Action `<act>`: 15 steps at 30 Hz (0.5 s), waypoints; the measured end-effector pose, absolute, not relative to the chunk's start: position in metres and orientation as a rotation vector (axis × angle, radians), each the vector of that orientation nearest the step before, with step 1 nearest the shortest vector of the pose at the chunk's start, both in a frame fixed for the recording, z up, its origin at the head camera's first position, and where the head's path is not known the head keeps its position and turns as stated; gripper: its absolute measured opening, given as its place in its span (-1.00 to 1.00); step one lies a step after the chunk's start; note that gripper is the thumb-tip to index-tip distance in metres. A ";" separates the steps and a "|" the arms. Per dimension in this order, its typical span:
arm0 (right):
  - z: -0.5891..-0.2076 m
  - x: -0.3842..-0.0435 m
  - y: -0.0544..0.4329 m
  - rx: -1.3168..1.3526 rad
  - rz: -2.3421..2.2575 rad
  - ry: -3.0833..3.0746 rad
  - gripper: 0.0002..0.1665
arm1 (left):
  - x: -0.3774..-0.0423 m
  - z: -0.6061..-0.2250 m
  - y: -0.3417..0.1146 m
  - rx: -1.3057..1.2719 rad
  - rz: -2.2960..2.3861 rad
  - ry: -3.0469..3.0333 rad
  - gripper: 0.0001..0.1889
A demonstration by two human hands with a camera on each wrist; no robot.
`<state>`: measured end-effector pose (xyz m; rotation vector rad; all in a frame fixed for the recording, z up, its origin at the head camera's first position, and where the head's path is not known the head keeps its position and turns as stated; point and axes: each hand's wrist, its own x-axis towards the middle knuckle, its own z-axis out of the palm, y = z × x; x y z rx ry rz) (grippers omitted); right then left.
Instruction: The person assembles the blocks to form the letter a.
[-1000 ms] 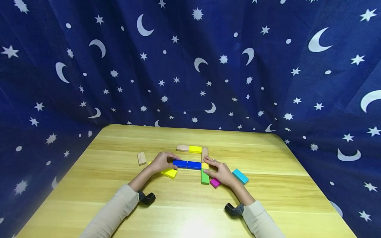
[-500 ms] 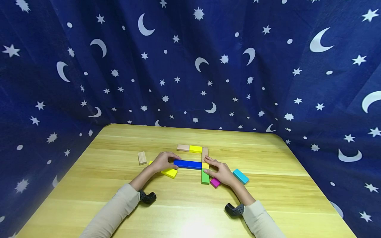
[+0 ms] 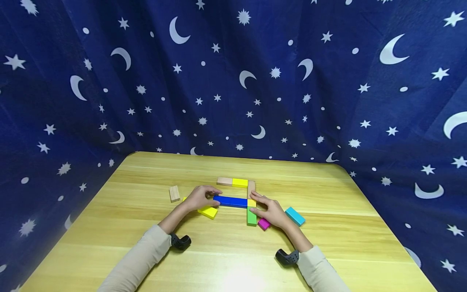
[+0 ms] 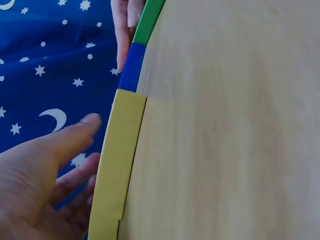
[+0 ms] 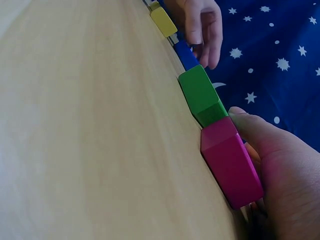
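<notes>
Yellow block (image 3: 208, 212) partly behind left hand (image 3: 197, 198), left sleeve (image 3: 136, 258) cut off

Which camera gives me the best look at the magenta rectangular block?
The right wrist view: the magenta rectangular block appears large there, with two faces showing. The head view shows it small, partly covered by the right hand; the left wrist view doesn't show it.

Glare whitens the near tabletop (image 3: 219, 251); the head view is bright, both wrist views dimmer and softer
</notes>
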<state>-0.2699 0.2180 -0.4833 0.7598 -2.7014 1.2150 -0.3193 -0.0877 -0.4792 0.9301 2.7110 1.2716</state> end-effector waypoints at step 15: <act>-0.483 -0.270 0.218 0.763 1.184 -2.704 -0.34 | -0.305 -0.472 -0.117 0.905 1.412 2.761 -0.73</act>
